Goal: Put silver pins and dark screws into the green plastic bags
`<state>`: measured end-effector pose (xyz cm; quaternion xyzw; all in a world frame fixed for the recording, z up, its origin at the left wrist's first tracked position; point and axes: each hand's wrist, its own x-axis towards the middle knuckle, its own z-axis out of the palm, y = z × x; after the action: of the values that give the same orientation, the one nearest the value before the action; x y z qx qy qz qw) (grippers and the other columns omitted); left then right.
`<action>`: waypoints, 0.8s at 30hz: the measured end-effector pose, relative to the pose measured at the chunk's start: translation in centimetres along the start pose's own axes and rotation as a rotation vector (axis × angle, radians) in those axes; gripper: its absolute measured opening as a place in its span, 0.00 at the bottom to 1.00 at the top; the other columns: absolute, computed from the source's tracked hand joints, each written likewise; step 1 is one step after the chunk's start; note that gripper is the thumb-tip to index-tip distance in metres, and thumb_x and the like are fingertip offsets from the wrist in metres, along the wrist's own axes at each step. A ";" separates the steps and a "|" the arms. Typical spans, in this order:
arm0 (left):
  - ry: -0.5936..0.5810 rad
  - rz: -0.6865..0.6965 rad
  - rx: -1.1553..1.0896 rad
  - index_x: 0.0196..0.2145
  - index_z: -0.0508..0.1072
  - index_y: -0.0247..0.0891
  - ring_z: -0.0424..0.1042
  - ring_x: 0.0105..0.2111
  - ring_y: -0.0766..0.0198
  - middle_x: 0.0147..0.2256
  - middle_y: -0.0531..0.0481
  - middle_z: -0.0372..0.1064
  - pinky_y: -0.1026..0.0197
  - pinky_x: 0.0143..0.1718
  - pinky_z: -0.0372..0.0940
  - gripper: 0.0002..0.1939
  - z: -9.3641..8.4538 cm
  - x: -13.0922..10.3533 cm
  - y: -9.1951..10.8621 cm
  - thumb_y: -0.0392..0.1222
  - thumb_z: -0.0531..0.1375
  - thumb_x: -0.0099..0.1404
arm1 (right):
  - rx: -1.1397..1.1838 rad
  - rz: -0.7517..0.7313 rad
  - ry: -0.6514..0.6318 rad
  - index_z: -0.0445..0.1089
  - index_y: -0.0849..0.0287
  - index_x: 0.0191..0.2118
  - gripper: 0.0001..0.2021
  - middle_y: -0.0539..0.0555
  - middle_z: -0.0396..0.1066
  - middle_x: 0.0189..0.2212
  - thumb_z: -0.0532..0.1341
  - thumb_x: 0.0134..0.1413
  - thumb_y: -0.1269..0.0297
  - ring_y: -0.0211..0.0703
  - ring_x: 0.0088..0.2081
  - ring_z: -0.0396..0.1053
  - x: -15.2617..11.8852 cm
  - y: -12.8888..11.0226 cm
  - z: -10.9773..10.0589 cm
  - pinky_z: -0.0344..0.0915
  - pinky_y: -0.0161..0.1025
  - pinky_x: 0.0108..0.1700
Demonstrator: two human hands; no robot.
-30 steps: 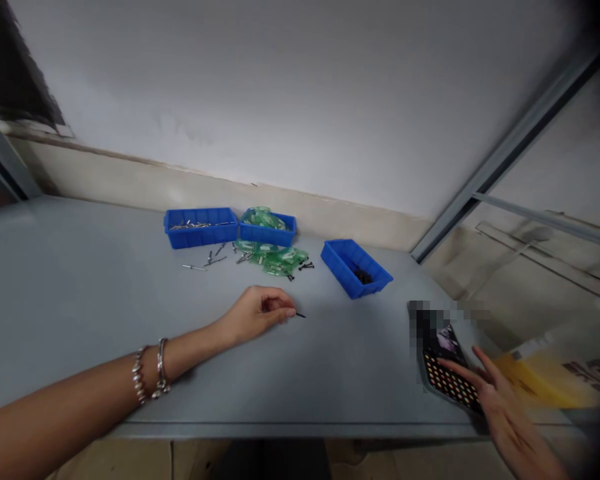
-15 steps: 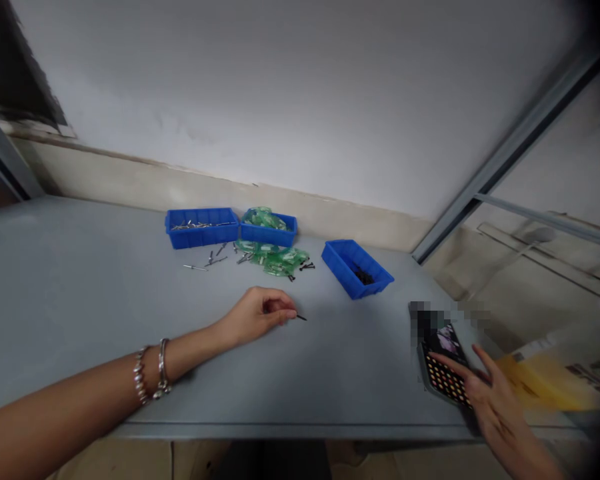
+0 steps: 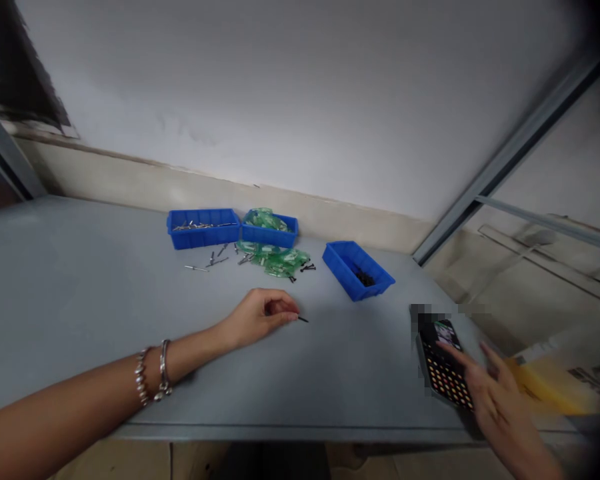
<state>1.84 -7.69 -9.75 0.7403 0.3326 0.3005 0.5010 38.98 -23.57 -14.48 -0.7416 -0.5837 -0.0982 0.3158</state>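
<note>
"In the head view, what does the left hand (image 3: 265, 315) hold?"

"A thin dark piece (image 3: 303, 320). The grip is narrow, thumb and fingertips pinching one end, over the middle of the tabletop (image 3: 360, 367)."

"And the right hand (image 3: 500, 407)?"

"Its grip is wide, fingers spread over the phone (image 3: 437, 373), which lies near the right end. The index finger is at the screen."

"What lies beyond the left hand?"

"Green packets (image 3: 283, 260), with dark screws (image 3: 308, 267) beside them and silver pins (image 3: 197, 269) to their left. Behind stand a blue bin of metal pieces (image 3: 207, 237) and a blue bin of green packets (image 3: 269, 237). Farther right, an angled blue bin (image 3: 347, 277) holds dark pieces."
</note>
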 end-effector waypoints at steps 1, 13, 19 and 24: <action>0.004 0.001 -0.009 0.31 0.74 0.34 0.60 0.23 0.69 0.21 0.54 0.63 0.65 0.26 0.57 0.10 0.0 0.0 0.0 0.44 0.61 0.57 | -0.001 0.019 0.035 0.73 0.57 0.47 0.28 0.64 0.64 0.53 0.43 0.61 0.45 0.61 0.61 0.54 0.6 -1.5 -0.2 0.55 0.60 0.58; 0.339 0.123 0.007 0.34 0.71 0.34 0.68 0.28 0.66 0.27 0.50 0.70 0.62 0.33 0.64 0.09 -1.5 1.0 -1.2 0.41 0.61 0.56 | 0.568 -0.206 -0.486 0.64 0.58 0.23 0.23 0.52 0.66 0.20 0.46 0.62 0.50 0.39 0.26 0.63 9.3 -24.3 10.2 0.56 0.37 0.32; 0.386 0.134 0.012 0.32 0.70 0.34 0.67 0.27 0.66 0.26 0.51 0.68 0.62 0.33 0.64 0.08 -1.6 1.2 -1.6 0.41 0.62 0.56 | 0.845 -0.052 -0.620 0.62 0.58 0.19 0.25 0.48 0.58 0.16 0.48 0.59 0.45 0.35 0.21 0.58 8.5 -23.5 11.7 0.54 0.35 0.27; 0.356 0.127 0.029 0.32 0.70 0.34 0.67 0.29 0.65 0.27 0.50 0.68 0.61 0.34 0.65 0.08 -1.3 1.0 -1.3 0.42 0.61 0.57 | 0.909 0.009 -0.654 0.61 0.57 0.20 0.22 0.47 0.58 0.16 0.52 0.56 0.46 0.35 0.20 0.57 8.3 -23.7 11.3 0.55 0.35 0.25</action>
<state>1.17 -5.87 -10.46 0.7020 0.3730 0.4530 0.4036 16.99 -7.48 -10.62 -0.5252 -0.6317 0.3999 0.4066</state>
